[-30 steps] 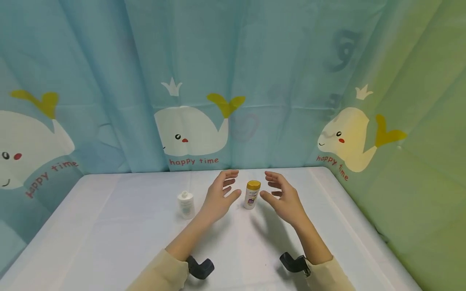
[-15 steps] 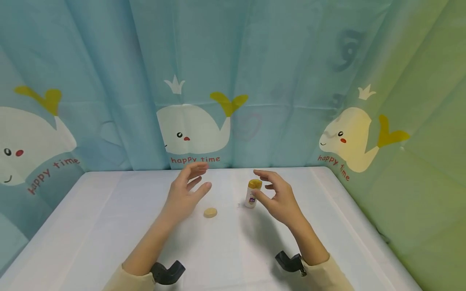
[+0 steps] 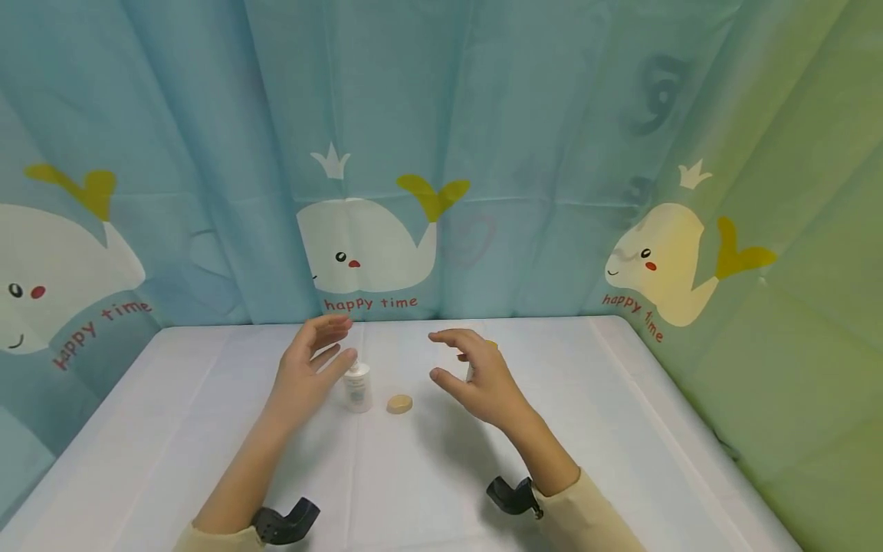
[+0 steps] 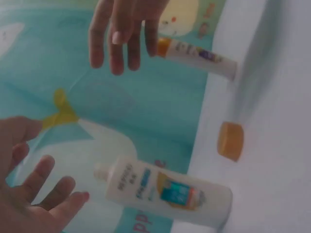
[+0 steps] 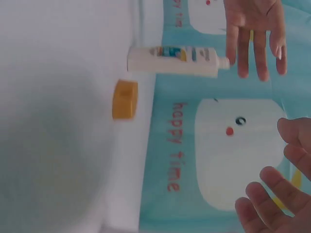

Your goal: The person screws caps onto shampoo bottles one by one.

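Left hand [image 3: 306, 387], right hand [image 3: 480, 383]: fingers loosely extended, holding nothing. White nozzle bottle [image 3: 358, 391]: left hand's three o'clock. Orange cap [image 3: 399, 404]: bottle's three o'clock. Orange-capped bottle [image 4: 197, 56]: right hand's twelve o'clock.

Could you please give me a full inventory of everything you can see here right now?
White plastic bottle with a narrow top: one, white, upright on the table beside the left hand.
White cylindrical bottle with a yellow cap: one, white and yellow, upright on the table, mostly behind the right hand in the head view.
Squat round loose cap: one, orange-tan, on the table between the bottles.
Table: one, white, under these things.
Whale-print curtain: panel count unclear, blue and green, behind and right.
Black curved wrist pieces: two, black, one per wrist.
Sleeves: two, beige, lower edge.
Left hand: one, raised, empty.
Right hand: one, raised, empty.
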Demonstrator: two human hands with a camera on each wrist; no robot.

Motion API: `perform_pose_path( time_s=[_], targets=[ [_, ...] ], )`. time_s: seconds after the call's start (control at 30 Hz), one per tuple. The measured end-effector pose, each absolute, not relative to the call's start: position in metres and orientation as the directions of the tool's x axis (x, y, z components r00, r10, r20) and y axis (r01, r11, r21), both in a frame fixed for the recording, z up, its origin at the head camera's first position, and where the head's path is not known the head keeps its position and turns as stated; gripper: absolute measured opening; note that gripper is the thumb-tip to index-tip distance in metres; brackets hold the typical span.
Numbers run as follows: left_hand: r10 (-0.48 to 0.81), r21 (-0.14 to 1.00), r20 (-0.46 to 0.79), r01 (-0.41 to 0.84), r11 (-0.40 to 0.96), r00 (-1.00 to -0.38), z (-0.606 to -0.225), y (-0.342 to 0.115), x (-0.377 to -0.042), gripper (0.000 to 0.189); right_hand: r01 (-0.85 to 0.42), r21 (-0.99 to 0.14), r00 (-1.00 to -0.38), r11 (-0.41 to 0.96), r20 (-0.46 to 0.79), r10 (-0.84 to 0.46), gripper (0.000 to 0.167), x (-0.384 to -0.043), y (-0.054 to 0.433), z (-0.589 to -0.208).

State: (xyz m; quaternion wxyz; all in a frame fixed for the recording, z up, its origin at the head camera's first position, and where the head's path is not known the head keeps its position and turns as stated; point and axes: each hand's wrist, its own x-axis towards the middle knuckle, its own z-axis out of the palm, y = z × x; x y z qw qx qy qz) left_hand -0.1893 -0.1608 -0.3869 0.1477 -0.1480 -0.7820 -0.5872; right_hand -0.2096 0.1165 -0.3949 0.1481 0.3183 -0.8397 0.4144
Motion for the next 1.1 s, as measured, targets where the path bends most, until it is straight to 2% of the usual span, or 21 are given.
perform_pose_path(
  time_s=[0.4,0.67,1.1],
  targets=[
    [0.162,0.884,0.301,0.339,0.321,-0.940,-0.404,-0.181,-0.199,0.058,-0.656,-0.584,-0.751,0.479,0.441,-0.491,0.044,-0.214,0.078,-0.407],
    [0.209,0.902,0.236,0.293,0.316,-0.949,-0.422,-0.190,-0.206,0.063,-0.614,-0.582,-0.775,0.533,0.317,-0.547,0.047,-0.214,0.062,-0.418],
    [0.266,0.911,0.103,0.198,0.362,-0.959,-0.440,-0.193,-0.208,0.072,-0.592,-0.516,-0.775,0.619,0.155,-0.612,0.039,-0.219,0.050,-0.439]
  ],
)
